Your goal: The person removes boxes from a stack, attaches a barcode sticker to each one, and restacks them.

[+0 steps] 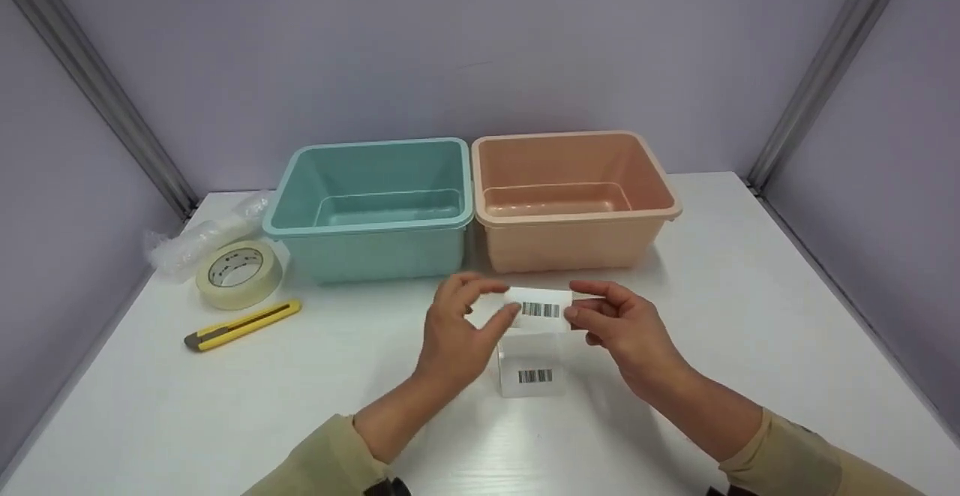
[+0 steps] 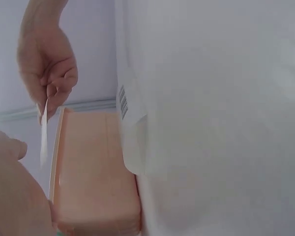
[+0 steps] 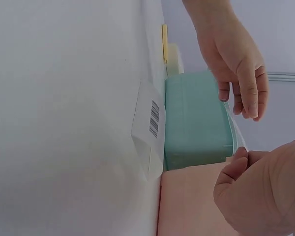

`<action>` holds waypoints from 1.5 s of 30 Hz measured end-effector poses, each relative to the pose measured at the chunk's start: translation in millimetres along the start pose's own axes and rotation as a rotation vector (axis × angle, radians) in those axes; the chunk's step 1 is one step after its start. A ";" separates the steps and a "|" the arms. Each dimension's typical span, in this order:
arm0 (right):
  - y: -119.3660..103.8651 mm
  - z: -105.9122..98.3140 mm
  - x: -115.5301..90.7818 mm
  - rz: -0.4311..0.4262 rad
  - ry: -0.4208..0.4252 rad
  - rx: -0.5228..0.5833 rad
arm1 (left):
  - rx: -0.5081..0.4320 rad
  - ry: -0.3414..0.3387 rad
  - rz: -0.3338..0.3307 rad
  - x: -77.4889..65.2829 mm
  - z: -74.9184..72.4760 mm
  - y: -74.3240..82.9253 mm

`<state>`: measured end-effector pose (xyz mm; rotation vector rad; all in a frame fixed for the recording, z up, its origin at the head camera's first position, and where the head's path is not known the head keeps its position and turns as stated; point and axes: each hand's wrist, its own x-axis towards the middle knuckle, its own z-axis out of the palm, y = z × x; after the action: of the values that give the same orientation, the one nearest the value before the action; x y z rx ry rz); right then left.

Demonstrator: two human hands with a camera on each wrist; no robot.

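I see the right hand (image 1: pixel 630 335) pinching the card (image 1: pixel 543 319) by one edge; the left hand (image 1: pixel 459 331), spread beside it, could bump it loose.

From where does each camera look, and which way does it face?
Head: on the head, facing forward and down over the white card; left hand, right hand and sleeves show.
Left wrist: worn there, picture turned sideways, facing the peach bin; left hand partly shows, right hand beyond.
Right wrist: worn there, picture also sideways, facing the teal bin; right hand nearest, left hand beyond.
Both wrist views share the white box.
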<state>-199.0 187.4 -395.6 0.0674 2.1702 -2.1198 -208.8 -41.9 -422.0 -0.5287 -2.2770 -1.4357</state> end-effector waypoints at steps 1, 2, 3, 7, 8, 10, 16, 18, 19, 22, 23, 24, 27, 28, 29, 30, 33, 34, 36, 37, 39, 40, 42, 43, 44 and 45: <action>-0.1 -1.8 0.5 -0.008 0.008 -0.005 | -0.034 -0.005 -0.059 2.8 -1.0 -1.1; 0.0 -3.5 1.1 -0.016 0.013 -0.013 | -0.073 -0.022 -0.107 5.3 -1.6 -2.4; 0.3 -5.2 1.5 -0.023 0.020 -0.025 | -0.112 -0.046 -0.148 7.1 -1.8 -3.9; 2.6 -10.2 3.5 -0.047 0.036 -0.060 | -0.258 -0.138 -0.231 9.7 1.5 -9.7; 3.3 -11.1 4.1 -0.056 0.039 -0.067 | -0.285 -0.152 -0.243 9.9 2.6 -10.3; 4.6 -13.0 5.5 -0.076 0.045 -0.079 | -0.312 -0.161 -0.258 10.3 5.0 -10.3; 9.4 -22.3 9.8 -0.110 0.058 -0.151 | -0.261 -0.132 -0.276 14.5 16.0 -6.4; 10.7 -25.9 10.8 -0.111 0.058 -0.171 | -0.241 -0.115 -0.275 16.5 21.7 -4.8; 11.4 -27.9 11.7 -0.109 0.060 -0.180 | -0.235 -0.109 -0.274 17.7 24.6 -3.9; 12.6 -32.6 15.0 -0.114 0.082 -0.208 | -0.233 -0.099 -0.275 22.3 33.0 -1.5; 12.7 -33.9 16.4 -0.115 0.093 -0.217 | -0.234 -0.100 -0.276 24.0 35.4 -1.1; 12.7 -35.0 18.1 -0.110 0.105 -0.227 | -0.235 -0.099 -0.274 25.9 37.8 -1.0; 12.3 -37.6 23.9 -0.091 0.132 -0.250 | -0.225 -0.095 -0.273 32.1 43.5 -1.7; 12.0 -38.1 26.1 -0.081 0.139 -0.253 | -0.217 -0.092 -0.274 34.2 45.1 -2.3; 11.8 -38.5 28.7 -0.072 0.141 -0.255 | -0.209 -0.089 -0.277 36.4 46.5 -2.9; 11.5 -38.6 31.2 -0.066 0.144 -0.255 | -0.202 -0.085 -0.284 38.5 47.8 -3.7; 11.4 -40.7 38.5 -0.052 0.157 -0.250 | -0.192 -0.075 -0.301 44.6 53.6 -5.7; 11.5 -41.2 40.6 -0.050 0.162 -0.245 | -0.192 -0.070 -0.308 46.4 55.6 -6.2; 12.1 -42.6 44.7 -0.044 0.166 -0.244 | -0.194 -0.059 -0.316 49.9 59.9 -7.5; 12.7 -43.5 46.8 -0.042 0.168 -0.244 | -0.195 -0.052 -0.318 51.7 62.0 -8.2; 14.1 -44.8 50.6 -0.043 0.169 -0.237 | -0.198 -0.038 -0.312 55.4 66.0 -9.3; 15.0 -45.6 52.5 -0.046 0.170 -0.232 | -0.201 -0.032 -0.307 57.2 67.9 -10.0; 17.0 -47.0 56.2 -0.053 0.170 -0.211 | -0.195 -0.022 -0.297 60.7 71.5 -11.4; 17.9 -47.7 57.8 -0.058 0.170 -0.197 | -0.192 -0.017 -0.288 62.3 73.4 -12.0; 18.9 -48.5 59.6 -0.064 0.170 -0.184 | -0.187 -0.014 -0.280 63.7 75.2 -12.7; 19.8 -49.3 61.4 -0.070 0.172 -0.175 | -0.182 -0.014 -0.276 64.7 76.9 -13.4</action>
<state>-260.1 234.4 -420.8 0.1677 2.4818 -2.0178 -280.5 29.4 -429.1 -0.2834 -2.3125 -1.7885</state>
